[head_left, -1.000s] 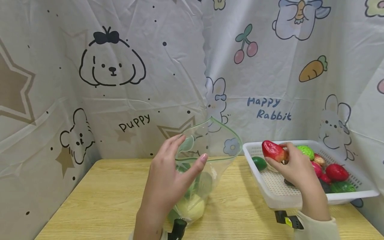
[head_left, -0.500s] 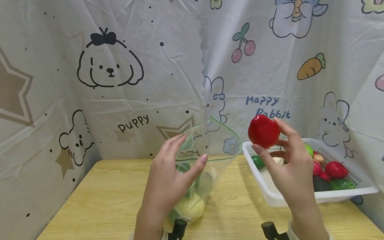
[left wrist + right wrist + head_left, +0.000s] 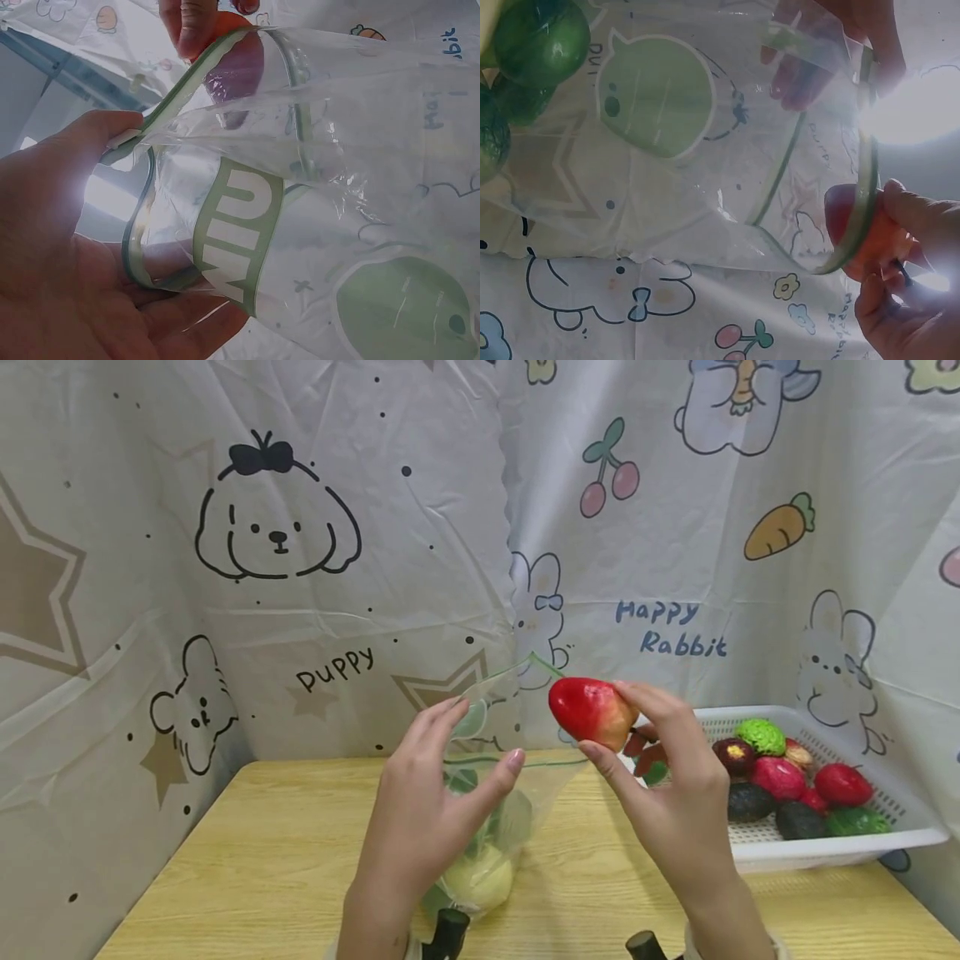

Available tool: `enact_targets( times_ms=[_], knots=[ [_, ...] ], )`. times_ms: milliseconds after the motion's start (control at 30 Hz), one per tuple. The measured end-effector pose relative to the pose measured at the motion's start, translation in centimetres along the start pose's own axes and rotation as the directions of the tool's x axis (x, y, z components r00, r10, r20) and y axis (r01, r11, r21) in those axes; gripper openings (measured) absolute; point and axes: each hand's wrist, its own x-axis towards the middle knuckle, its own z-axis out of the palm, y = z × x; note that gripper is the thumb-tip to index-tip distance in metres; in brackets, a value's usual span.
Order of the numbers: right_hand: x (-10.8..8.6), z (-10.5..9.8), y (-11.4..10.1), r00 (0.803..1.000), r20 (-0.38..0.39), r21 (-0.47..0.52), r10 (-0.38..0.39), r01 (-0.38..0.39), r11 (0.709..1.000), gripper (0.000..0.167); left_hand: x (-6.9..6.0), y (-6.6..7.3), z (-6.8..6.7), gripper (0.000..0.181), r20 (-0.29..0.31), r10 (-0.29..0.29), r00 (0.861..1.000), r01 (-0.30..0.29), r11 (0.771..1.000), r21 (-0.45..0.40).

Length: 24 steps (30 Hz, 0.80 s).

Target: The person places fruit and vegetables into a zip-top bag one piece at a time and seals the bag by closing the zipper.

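A pale wood-grain table (image 3: pixel 270 852) carries two containers — a clear, green-edged bag (image 3: pixel 542 789) and a shallow white basket (image 3: pixel 825 853) with perforated sides. The bag's base rests near the middle of the tabletop, its mouth upward; the basket sits toward the far right, apart from it — wood grain visible between them.

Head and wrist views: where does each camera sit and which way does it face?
Head: on the head, looking forward and down at the green-rimmed clear plastic bag and white plastic basket; left hand and right hand show.
Left wrist: on that wrist, looking across the bag's mouth toward blue "Happy Rabbit" lettering; left hand large, right at top.
Right wrist: on that wrist, looking through the bag toward black "puppy" lettering; right hand at right edge, left at top.
Both wrist views share the bag and oval red-yellow fruit.
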Motion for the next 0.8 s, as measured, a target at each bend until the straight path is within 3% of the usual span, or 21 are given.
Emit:
enact_targets(
  times_ms=[267, 433, 800],
  knots=[
    [-0.1, 0.8, -0.4, 1.0, 0.002, 0.047, 0.012, -0.012, 0.999, 0.074, -0.1, 0.2, 0.1, 0.077, 0.004, 0.009, 1.0, -0.009, 1.0, 0.001],
    [-0.2, 0.7, -0.1, 1.0, 0.002, 0.068, -0.026, 0.026, 0.997, 0.064, -0.1, 0.1, 0.0, 0.077, -0.016, 0.032, 0.999, -0.031, 0.999, 0.006],
    [0.2, -0.4, 0.5, 0.999, -0.019, 0.014, -0.042, 0.042, 0.999, 0.044, 0.0, -0.1, -0.4, 0.081, 0.001, -0.006, 1.0, 0.006, 1.0, 0.017]
  ],
)
